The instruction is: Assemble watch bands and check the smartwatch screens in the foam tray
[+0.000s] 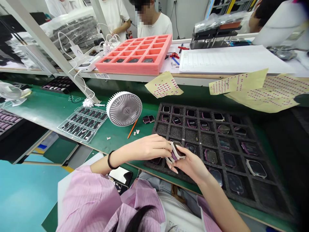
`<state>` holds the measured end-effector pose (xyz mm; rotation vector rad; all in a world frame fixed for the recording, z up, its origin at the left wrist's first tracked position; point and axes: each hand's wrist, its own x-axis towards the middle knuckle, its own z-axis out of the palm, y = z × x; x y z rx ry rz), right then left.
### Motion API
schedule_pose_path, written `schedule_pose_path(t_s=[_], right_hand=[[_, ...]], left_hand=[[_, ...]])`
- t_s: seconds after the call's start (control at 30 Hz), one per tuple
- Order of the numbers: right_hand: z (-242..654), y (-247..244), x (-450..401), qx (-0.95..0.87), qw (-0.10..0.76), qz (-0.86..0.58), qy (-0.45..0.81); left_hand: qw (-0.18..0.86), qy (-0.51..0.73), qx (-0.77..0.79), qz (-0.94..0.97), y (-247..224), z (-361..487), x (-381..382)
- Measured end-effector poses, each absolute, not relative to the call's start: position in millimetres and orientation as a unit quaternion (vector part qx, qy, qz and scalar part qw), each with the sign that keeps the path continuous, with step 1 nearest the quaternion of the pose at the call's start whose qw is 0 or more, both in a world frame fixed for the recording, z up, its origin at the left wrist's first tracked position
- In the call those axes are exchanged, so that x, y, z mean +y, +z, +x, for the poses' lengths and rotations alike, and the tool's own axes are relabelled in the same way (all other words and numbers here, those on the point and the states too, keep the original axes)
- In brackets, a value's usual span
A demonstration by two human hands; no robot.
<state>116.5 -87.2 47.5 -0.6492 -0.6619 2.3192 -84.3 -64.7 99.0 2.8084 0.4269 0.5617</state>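
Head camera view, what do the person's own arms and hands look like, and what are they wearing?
The left hand and right hand are bare, with no gloves. The left wrist wears a black band. Both forearms come out of loose pink striped smock sleeves, worn over a white top.

watch cases (256,169) in foam tray (272,193), desk fan (124,108) left of it

Electronics assembly workshop — green-matted workbench (113,138), foam trays (154,42) of smartwatch cases (256,169), co-workers (154,29) nearby
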Motion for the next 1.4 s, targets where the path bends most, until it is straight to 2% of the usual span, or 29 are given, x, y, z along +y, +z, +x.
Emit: schedule_pose_path(t_s=[0.07,0.2,0.3,0.63,0.87,1.1,1.4], right_hand=[[119.7,45.2,-88.6,-0.268,0.302,-0.244,0.882],[124.3,40.2,-92.0,-0.263,0.215,-0.196,0.920],[123.4,36.2,-93.7,-0.241,0.181,-0.164,0.939],[117.5,40.8,-92.2,-0.222,0.166,-0.138,0.951],[118.1,43.9,-91.4,-0.234,0.218,-0.157,0.934],[118.4,46.1,-92.3,-0.239,0.206,-0.154,0.936],[119.0,45.2,-92.0,-0.239,0.207,-0.165,0.934]], left_hand=[[0.184,0.173,0.141,0.957,101.8,-82.5,-66.5],[0.309,0.151,0.158,0.926,106.5,-81.3,-71.4],[0.361,0.152,0.165,0.905,108.2,-81.7,-74.9],[0.407,0.228,0.164,0.869,106.5,-80.6,-71.2],[0.407,0.253,0.196,0.856,93.6,-82.5,-64.5],[0.459,0.266,0.191,0.826,93.3,-80.6,-64.5],[0.408,0.330,0.204,0.827,77.0,-79.5,-60.9]])
